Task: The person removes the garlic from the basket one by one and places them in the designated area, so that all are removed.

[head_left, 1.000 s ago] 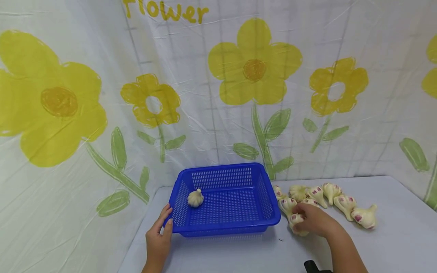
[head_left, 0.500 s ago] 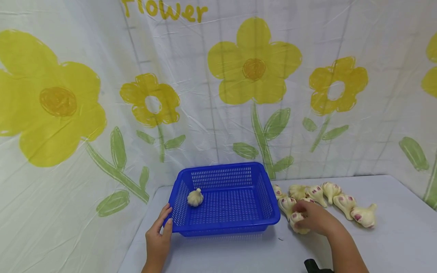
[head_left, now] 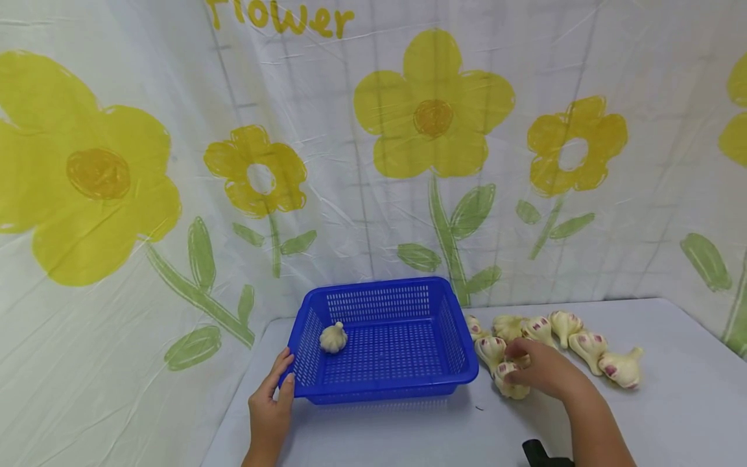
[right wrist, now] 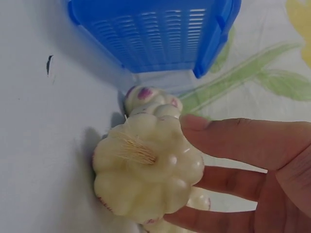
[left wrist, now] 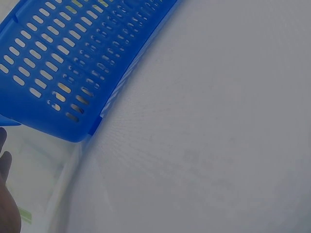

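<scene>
A blue plastic basket (head_left: pixel 385 390) stands on the table with one garlic bulb (head_left: pixel 333 338) inside, at its left. My left hand (head_left: pixel 271 408) rests against the basket's front left corner, fingers and thumb extended along the outside. In the left wrist view only its fingertips (left wrist: pixel 4 158) show at the edge. Right of the basket, my right hand (head_left: pixel 543 370) is beside a garlic bulb (right wrist: pixel 146 170) whose root end faces the right wrist camera. The thumb (right wrist: pixel 233 138) overlaps that bulb's edge, and the fairly straight fingers (right wrist: pixel 233 182) reach partly behind it.
Several more garlic bulbs with purple marks (head_left: pixel 621 370) lie in a cluster on the white table (head_left: pixel 373 434), right of the basket. A flower-printed curtain (head_left: pixel 327 220) hangs behind the table. A black object (head_left: pixel 543 454) shows at the lower edge, near the right forearm.
My right hand has drawn slightly to the right, showing more of the front garlic bulb. That bulb stays about where it was. My left hand and the basket have not visibly moved.
</scene>
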Motion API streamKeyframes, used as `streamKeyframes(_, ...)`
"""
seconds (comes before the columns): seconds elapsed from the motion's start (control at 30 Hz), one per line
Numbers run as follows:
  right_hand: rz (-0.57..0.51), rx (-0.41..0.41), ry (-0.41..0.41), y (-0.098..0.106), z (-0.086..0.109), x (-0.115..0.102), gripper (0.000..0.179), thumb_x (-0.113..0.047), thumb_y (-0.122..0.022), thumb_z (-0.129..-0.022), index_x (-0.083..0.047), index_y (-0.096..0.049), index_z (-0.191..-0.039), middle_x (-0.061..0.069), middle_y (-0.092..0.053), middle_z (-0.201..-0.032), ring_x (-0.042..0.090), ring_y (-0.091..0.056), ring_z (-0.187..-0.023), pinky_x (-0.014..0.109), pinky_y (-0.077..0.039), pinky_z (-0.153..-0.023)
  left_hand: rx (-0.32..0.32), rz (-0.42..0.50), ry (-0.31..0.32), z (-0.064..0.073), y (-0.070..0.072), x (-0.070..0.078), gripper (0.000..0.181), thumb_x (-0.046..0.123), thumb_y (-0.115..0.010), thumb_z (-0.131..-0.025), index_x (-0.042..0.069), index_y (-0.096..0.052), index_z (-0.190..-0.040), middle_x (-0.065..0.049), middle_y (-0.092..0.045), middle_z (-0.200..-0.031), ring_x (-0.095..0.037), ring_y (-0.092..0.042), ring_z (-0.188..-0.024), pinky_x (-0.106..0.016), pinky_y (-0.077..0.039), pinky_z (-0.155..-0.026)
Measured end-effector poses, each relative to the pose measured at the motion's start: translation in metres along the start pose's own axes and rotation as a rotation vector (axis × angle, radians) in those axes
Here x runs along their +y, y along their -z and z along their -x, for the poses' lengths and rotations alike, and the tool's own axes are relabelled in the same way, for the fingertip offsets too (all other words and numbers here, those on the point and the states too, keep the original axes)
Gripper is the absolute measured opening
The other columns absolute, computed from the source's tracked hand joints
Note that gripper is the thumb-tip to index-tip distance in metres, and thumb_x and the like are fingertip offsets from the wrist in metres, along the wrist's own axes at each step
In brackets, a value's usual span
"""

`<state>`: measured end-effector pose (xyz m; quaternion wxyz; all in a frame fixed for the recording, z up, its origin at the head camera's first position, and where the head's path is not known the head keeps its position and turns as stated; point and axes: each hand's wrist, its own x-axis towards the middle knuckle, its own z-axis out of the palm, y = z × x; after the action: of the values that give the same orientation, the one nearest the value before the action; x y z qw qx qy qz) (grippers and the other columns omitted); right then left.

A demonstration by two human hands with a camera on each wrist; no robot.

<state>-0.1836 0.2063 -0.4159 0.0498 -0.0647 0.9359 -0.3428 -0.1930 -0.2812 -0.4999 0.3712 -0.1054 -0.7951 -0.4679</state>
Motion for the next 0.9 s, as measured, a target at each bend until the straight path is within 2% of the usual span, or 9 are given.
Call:
streamKeyframes(0.33,0.045,0.016,-0.057,0.005,0.0,-0.003,0.057,-0.045,-0.074,-0.084,-0.005,-0.062,-0.124,0.02,-0.063,-0.124,0.041,-0.06,-0.111,0.054,-0.053,-0.083,-0.006,0.007,0.004,0.0,0.0,0.001,0.033,0.0,-0.06,-0.093,0.003,-0.066,-0.125,-0.011,-0.061,-0.137,0.002,-0.051,-0.129,-0.008,-0.038,-0.103)
streamKeyframes(0.5,0.003,0.028,-0.061,0.005,-0.001,-0.006,0.054,-0.04,-0.071,-0.088,-0.006,-0.06,-0.128,0.021,-0.06,-0.129,0.036,-0.063,-0.107,0.047,-0.055,-0.077,-0.002,0.003,-0.007,0.0,0.0,0.001,0.033,0.0,-0.06,-0.093,0.004,-0.067,-0.125,-0.012,-0.061,-0.137,0.003,-0.05,-0.129,-0.007,-0.037,-0.103)
streamKeyframes(0.67,0.017,0.081,-0.025,0.002,-0.004,-0.013,0.046,-0.035,-0.068,-0.091,-0.007,-0.061,-0.126,0.017,-0.064,-0.126,0.034,-0.064,-0.105,0.045,-0.056,-0.075,0.003,0.003,-0.027,0.0,0.0,0.002,0.033,-0.001,-0.061,-0.092,0.003,-0.067,-0.124,-0.014,-0.061,-0.135,0.004,-0.05,-0.128,-0.006,-0.037,-0.102)
streamKeyframes(0.9,0.04,0.162,0.036,-0.008,-0.009,-0.023,0.044,-0.035,-0.068,-0.092,-0.008,-0.062,-0.126,0.012,-0.067,-0.123,0.033,-0.063,-0.109,0.051,-0.055,-0.086,0.003,0.015,-0.016,0.0,0.0,0.002,0.033,-0.001,-0.061,-0.092,0.003,-0.067,-0.124,-0.012,-0.061,-0.136,0.004,-0.05,-0.128,-0.007,-0.038,-0.102)
